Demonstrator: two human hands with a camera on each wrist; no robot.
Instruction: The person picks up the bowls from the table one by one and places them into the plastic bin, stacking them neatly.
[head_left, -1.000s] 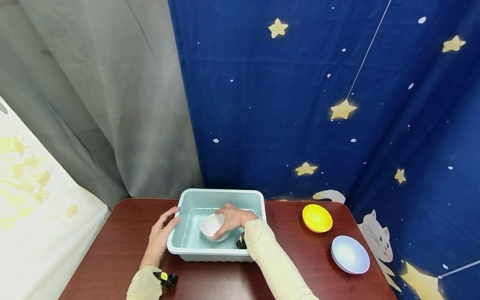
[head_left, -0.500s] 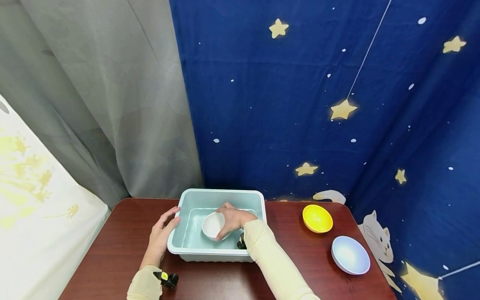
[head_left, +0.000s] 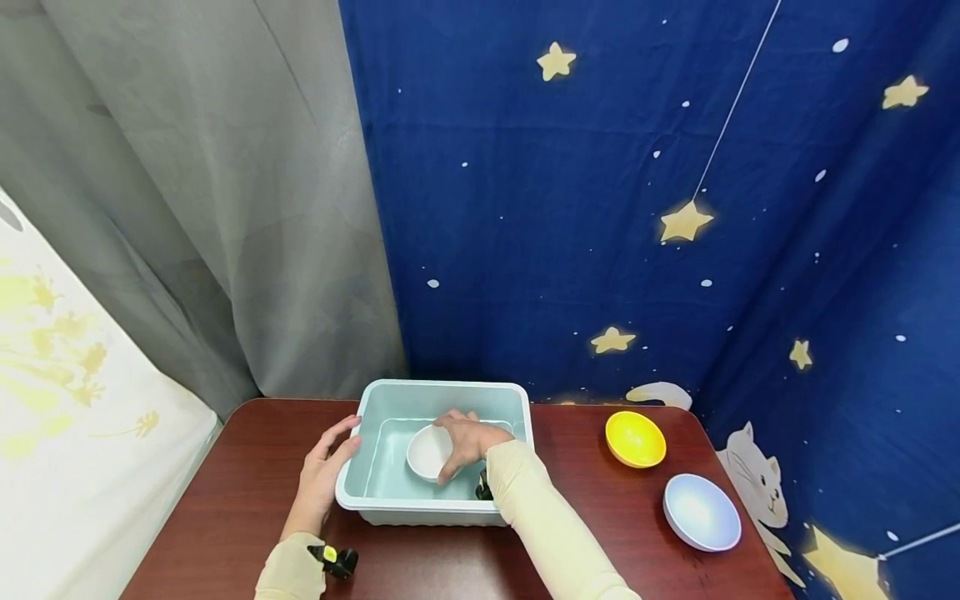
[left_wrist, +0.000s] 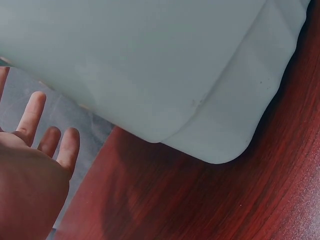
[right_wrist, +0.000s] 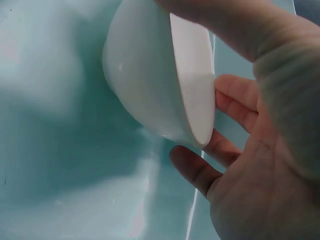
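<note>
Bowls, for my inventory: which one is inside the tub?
The white bowl, in the right hand; the yellow bowl and pale-blue bowl rest on the table.

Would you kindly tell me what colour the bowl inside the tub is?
The bowl is white, which shows best in the head view.

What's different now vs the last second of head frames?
Very little: the white bowl has edged slightly right inside the bin, and the thumb of the right hand holding it shifted right too. Nothing visibly picked up or released. Unchanged: bin, left hand at its left rim, yellow bowl, pale blue bowl.
</note>
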